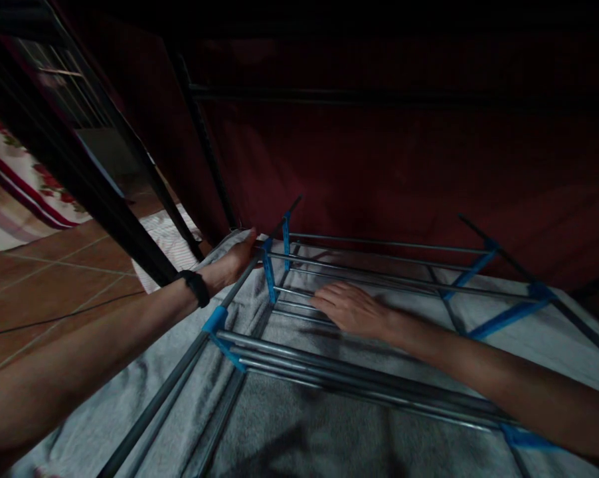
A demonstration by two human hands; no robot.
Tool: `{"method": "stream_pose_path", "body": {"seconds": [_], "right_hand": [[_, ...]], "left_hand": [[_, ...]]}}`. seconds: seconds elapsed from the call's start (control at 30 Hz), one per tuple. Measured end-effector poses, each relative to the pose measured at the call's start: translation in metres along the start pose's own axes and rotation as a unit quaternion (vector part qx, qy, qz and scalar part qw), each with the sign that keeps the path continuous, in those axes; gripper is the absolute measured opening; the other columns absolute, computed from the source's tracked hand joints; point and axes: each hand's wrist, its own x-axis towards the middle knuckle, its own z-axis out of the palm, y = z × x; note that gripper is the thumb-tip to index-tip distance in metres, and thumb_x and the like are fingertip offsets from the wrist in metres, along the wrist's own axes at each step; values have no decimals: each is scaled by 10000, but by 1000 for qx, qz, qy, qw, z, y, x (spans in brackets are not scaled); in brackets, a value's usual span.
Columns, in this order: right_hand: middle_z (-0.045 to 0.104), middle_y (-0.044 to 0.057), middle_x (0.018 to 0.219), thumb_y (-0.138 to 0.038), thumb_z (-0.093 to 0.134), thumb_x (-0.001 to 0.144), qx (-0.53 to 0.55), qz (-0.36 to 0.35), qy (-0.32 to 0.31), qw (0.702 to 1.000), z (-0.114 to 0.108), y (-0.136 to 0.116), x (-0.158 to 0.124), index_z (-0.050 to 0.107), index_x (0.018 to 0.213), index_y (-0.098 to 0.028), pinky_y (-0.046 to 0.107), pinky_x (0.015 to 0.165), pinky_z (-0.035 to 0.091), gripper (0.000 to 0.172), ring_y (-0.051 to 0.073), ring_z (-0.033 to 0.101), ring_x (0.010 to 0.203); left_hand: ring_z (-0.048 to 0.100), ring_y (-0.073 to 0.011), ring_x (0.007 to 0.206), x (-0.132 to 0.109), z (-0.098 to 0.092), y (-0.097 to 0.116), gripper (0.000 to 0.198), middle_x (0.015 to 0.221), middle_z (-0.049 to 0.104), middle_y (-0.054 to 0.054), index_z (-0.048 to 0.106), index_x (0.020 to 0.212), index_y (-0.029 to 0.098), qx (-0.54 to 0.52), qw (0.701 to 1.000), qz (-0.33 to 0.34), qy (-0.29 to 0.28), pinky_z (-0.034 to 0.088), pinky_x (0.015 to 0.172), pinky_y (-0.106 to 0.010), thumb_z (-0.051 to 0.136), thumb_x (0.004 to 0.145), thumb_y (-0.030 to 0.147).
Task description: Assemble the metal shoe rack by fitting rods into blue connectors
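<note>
A shoe rack made of thin metal tubes (379, 271) and blue plastic connectors (269, 272) lies on a grey blanket. At the rack's left end, my left hand (234, 259), with a dark band on its wrist, is closed at a side pole near a connector; part of its fingers is hidden. My right hand (346, 309) reaches in between the rows, its fingers curled over a cross tube (293, 291). Closer to me runs another row of tubes (359, 372), joined at the left by a blue connector (214, 320).
The grey blanket (299, 418) lies under the rack. Behind it hangs a dark red cloth (379, 159) with a dark horizontal bar (329, 96). Dark posts (80, 159) slant down at the left. Beyond them are a tiled floor (75, 279), a cable and a floral cloth (25, 179).
</note>
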Motion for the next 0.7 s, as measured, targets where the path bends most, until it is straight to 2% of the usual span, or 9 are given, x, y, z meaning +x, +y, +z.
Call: {"method": "stream_pose_path", "body": {"seconds": [0.07,0.17,0.27,0.37,0.47,0.6,0.7], "right_hand": [[623,86,1111,-93,395,939,26,46,-52,997,22,7,-31,610,1137,-187,362,932,420,307,205,559,1014],[606,105,1157,-105,427,918,86,187,-87,975,59,26,-68,602,1167,-165,341,922,440,310,202,573,1034],[562,132,1246,-135,448,916,119,267,-91,952,82,43,-82,565,1237,-146,327,957,433,343,204,555,1111],[549,140,1265,-185,437,940,103,287,-94,948,89,51,-70,556,1244,-146,344,971,423,329,220,545,1134],[570,129,1253,-245,420,968,100,298,-114,942,90,49,-48,555,1237,-160,346,955,426,312,222,562,1118],[629,101,1166,-256,396,991,109,298,-151,936,88,44,-30,590,1154,-175,309,868,443,267,197,608,1033],[652,93,1095,-247,388,1001,104,291,-142,940,84,44,-30,612,1071,-162,281,811,438,250,184,620,978]], "left_hand": [[657,-216,852,-2,-12,-13,481,943,702,-84,649,958,168,11,1000,-17,-3,531,721,-308,617,748,600],[653,-265,973,-7,-26,-41,476,1007,700,-102,656,972,186,67,997,-44,-16,527,802,-336,744,612,485],[625,-337,1063,-13,-27,-66,526,1037,699,-121,661,969,193,122,989,-66,-53,516,877,-411,768,540,478],[590,-346,1136,-18,-20,-78,565,1131,680,-116,657,1035,201,145,978,-41,-147,472,976,-439,767,568,499],[582,-319,1150,-14,-15,-87,574,1159,672,-104,651,1071,208,106,969,-9,-222,429,1034,-416,764,606,527],[606,-315,1093,4,-12,-108,504,1041,702,-131,670,961,178,28,981,-50,-185,448,998,-416,776,602,515],[619,-309,1067,13,-12,-123,463,963,713,-131,673,944,178,-5,987,-55,-149,468,969,-406,797,601,463]]}}
